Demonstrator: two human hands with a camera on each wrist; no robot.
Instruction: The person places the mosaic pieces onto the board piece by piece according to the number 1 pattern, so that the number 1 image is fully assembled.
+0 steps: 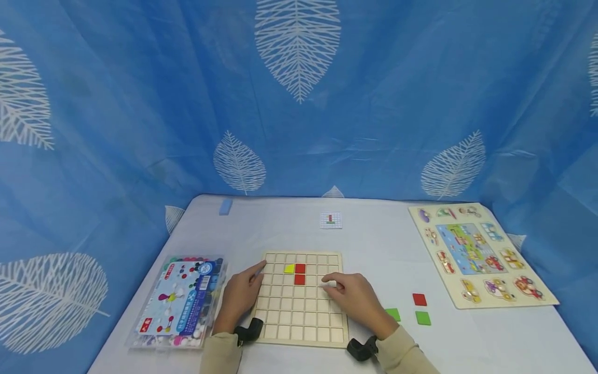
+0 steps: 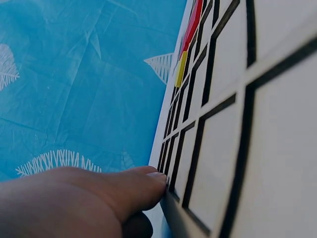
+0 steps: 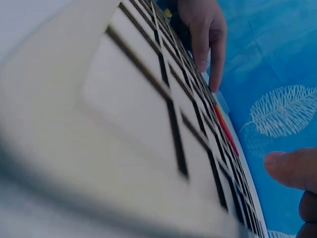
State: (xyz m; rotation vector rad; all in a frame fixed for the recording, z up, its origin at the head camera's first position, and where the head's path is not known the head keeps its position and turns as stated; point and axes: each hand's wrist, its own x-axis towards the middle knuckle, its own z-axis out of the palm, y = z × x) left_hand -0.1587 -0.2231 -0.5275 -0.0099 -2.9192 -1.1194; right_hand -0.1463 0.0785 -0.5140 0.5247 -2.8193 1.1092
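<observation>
A wooden grid board (image 1: pixel 280 304) lies in the middle of the table. Two red square tiles, an upper one (image 1: pixel 300 268) and a lower one (image 1: pixel 299 280), sit in its cells, with a yellow piece (image 1: pixel 289 268) rounded at one corner beside the upper red. My left hand (image 1: pixel 240 296) rests at the board's left edge; its thumb (image 2: pixel 143 186) touches the rim in the left wrist view. Over the board's right side, my right hand (image 1: pixel 357 298) hovers with loosely bent fingers and no piece showing between them. In the right wrist view its thumb (image 3: pixel 287 166) stands apart from the board.
Right of the board lie a red tile (image 1: pixel 419 299) and two green tiles (image 1: pixel 422 318). Behind it is a small pattern card (image 1: pixel 330 220). A clear box of coloured pieces (image 1: pixel 175 301) stands left, a picture puzzle board (image 1: pixel 472 254) right, a blue block (image 1: pixel 226 206) far left.
</observation>
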